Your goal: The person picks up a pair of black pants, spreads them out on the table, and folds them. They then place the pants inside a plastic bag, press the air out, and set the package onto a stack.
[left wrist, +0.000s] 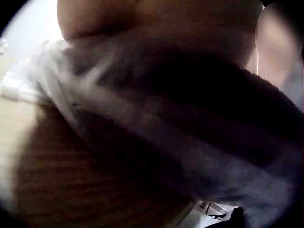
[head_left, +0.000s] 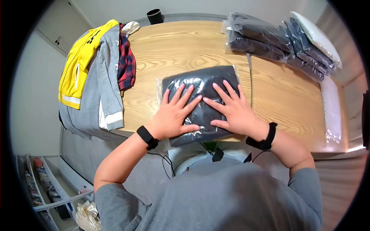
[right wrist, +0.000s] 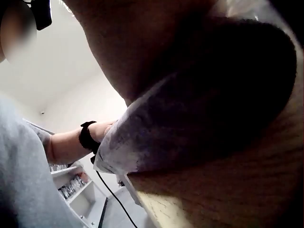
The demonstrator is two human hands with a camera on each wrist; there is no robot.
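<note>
A dark folded garment in a clear plastic bag [head_left: 200,90] lies at the front edge of the wooden table [head_left: 181,46]. My left hand [head_left: 175,115] rests flat on its left half, fingers spread. On the right half my right hand [head_left: 237,113] lies the same way, palm down, its index fingertip close to the left one's. Both wrist views are dark and show the bagged garment [left wrist: 142,128] close up beneath the hand, its side [right wrist: 142,137] bulging over the table.
At the left, a yellow jacket [head_left: 84,61], grey clothing [head_left: 104,73] and a red plaid shirt [head_left: 126,63] drape over the table edge. Several bagged dark garments [head_left: 262,34] and a white package [head_left: 316,36] are stacked back right. Shelves [head_left: 58,184] stand lower left.
</note>
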